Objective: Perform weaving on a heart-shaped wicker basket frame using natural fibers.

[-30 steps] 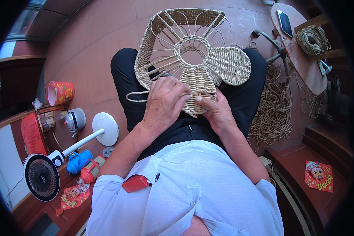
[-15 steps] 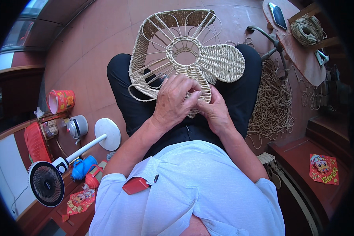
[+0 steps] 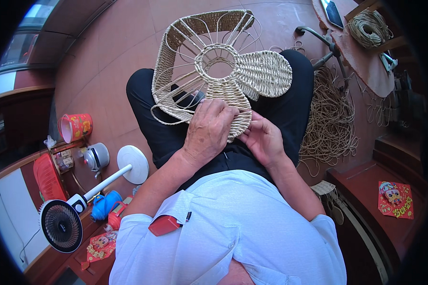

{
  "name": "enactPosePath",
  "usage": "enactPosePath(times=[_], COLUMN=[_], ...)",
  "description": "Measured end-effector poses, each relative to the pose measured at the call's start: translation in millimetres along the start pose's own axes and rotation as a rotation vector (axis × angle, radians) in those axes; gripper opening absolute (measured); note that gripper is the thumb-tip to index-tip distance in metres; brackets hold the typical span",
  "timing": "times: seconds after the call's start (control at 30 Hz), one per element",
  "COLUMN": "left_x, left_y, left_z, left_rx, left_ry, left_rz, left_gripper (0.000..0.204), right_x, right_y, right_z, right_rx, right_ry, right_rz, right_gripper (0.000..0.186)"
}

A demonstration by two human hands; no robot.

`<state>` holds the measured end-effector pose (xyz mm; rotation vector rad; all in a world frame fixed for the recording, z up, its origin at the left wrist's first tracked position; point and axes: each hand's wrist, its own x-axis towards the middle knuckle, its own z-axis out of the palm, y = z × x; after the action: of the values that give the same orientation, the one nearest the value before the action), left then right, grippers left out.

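A flower-shaped wire frame, partly woven with straw-coloured cord [image 3: 273,73], rests across my lap. Its round centre ring [image 3: 198,61] joins two woven petals and several bare wire loops, and a woven band [image 3: 161,66] runs around the far and left side. My left hand [image 3: 209,124] grips the near woven petal [image 3: 226,95], its fingers curled over the left part. At that petal's lower right edge, my right hand [image 3: 264,141] is closed with thumb and fingers on the rim. Any cord end between the fingertips is hidden.
Loose cord [image 3: 329,123] lies heaped on the floor at right, near a metal chair leg [image 3: 321,40]. A cord coil [image 3: 368,28] and a phone [image 3: 334,14] are at the far right. On the left stand a white fan [image 3: 62,225], a kettle [image 3: 96,156] and a red bucket [image 3: 76,127].
My hands have moved apart from a close pinch. The right has gone down along the petal's edge, the left lies flatter on the petal, and more of its weave shows.
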<state>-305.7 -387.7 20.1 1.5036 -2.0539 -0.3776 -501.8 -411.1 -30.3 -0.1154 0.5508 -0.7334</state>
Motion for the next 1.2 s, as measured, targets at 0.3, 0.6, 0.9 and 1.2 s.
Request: enactPosePath(times=[0.3, 0.6, 0.9, 1.2], left_x=[2.6, 0.5, -29.0, -32.6], left_y=[1.8, -27.8, -32.4, -17.0], left_z=[-3.1, -52.7, -52.7, -30.5], left_rx=[-0.035, -0.121, -0.338, 0.02], left_ry=[-0.009, 0.236, 0.152, 0.144], left_rz=[-0.036, -0.273, -0.512, -0.226], left_gripper=[0.016, 0.016, 0.017, 0.012], right_x=[19.3, -46.1, -101.5, -87.3], right_y=[12.2, -83.9, -174.5, -101.3], right_z=[-6.1, -22.1, -94.7, 5.7], right_rx=[-0.282, -1.452, -1.949, -1.579], right_ry=[0.138, 0.495, 0.972, 0.535], right_rz=[-0.035, -0.723, -0.572, -0.718], right_gripper=[0.028, 0.017, 0.014, 0.011])
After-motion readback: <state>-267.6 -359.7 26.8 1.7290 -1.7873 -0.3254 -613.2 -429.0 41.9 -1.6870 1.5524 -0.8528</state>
